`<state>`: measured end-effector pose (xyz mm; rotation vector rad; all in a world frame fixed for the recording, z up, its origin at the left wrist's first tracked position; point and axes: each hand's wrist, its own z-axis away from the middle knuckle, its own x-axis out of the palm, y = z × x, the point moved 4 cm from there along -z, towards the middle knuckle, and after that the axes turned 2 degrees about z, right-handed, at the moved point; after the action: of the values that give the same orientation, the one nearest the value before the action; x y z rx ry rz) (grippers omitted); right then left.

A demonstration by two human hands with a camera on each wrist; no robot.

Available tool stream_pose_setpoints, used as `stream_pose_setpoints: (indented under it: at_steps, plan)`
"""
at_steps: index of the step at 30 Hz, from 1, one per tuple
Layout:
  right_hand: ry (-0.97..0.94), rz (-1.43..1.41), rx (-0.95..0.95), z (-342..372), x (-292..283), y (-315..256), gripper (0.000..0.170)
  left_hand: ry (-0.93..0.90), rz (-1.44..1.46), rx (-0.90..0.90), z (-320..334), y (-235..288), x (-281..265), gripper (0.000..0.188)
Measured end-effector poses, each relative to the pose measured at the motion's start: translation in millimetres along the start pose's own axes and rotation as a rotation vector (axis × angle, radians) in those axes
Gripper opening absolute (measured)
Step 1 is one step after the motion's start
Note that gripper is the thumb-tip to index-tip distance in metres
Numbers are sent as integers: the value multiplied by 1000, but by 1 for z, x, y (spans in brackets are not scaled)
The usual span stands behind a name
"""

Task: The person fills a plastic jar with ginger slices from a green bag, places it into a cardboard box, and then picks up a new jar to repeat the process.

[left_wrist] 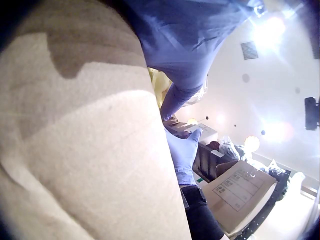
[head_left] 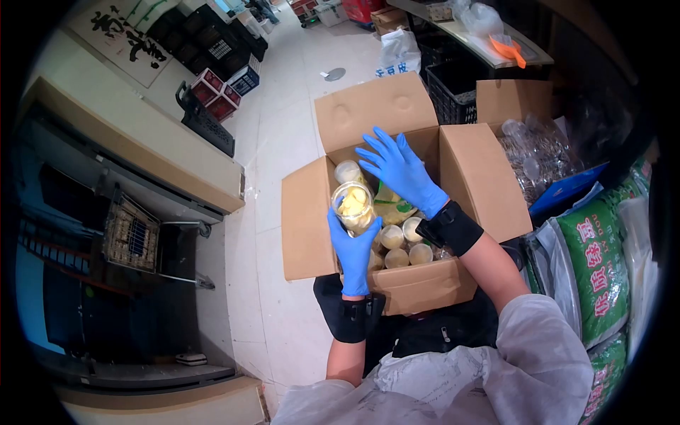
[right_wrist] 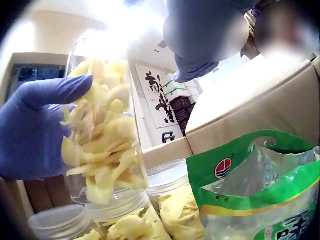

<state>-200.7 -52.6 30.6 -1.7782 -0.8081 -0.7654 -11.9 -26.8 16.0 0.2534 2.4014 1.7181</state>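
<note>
The blue-gloved left hand (head_left: 350, 248) grips a clear jar (head_left: 354, 207) of pale yellow slices over the left part of a cardboard box (head_left: 425, 283). In the right wrist view the left hand's thumb lies across the jar (right_wrist: 102, 135), which has no lid on its visible part. Fingers spread, the gloved right hand (head_left: 404, 170) is raised over the box and holds nothing. Below it lies a green and clear plastic bag (right_wrist: 235, 190), its top open. Several lidded jars (head_left: 395, 258) stand in the box; one capped jar (right_wrist: 177, 200) is beside the bag.
To the right are green-printed sacks (head_left: 595, 262) and a carton of clear plastic items (head_left: 538, 156). Behind the box stands a black crate (head_left: 453, 99); an orange dustpan (head_left: 508, 49) lies on a table. A wire cart (head_left: 132, 237) is at left.
</note>
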Motion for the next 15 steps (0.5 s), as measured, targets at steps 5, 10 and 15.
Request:
stream_pose_setpoints:
  at_steps: [5,10,15]
  plan:
    - [20,14,12,1,1,1,77,-2,10,-21,1,1,0,76]
    - [49,9,36,-2,-8,0,69,6,52,20,0,-1,0,79]
    - [61,470,39,-3,-13,-40,41,11,50,-7,0,-9,-2,80]
